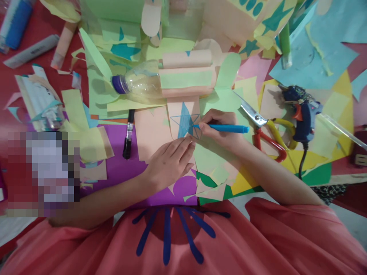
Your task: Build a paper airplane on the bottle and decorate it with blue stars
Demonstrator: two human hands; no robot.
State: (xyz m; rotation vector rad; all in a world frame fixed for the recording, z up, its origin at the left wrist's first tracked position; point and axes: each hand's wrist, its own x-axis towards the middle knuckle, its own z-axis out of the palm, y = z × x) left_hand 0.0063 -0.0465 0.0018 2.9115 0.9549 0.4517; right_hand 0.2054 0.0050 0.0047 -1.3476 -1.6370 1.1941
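A blue felt-tip pen (229, 128) is gripped in my right hand (219, 126), its tip on a star drawn in blue outline (185, 122). The star is partly coloured in, on a strip of peach paper (183, 105). My left hand (172, 160) lies flat on the paper just below the star, fingers stretched out and holding nothing. Just beyond the star, a plastic bottle (143, 82) with a purple cap lies on its side, wrapped in peach and green paper.
Scissors (262, 124) with red and yellow handles and a blue glue gun (305, 118) lie to the right. A black pen (129, 133) rests left of the peach paper. Paper scraps (212, 187) and coloured sheets cover much of the table. Glue tubes (31, 51) lie at the far left.
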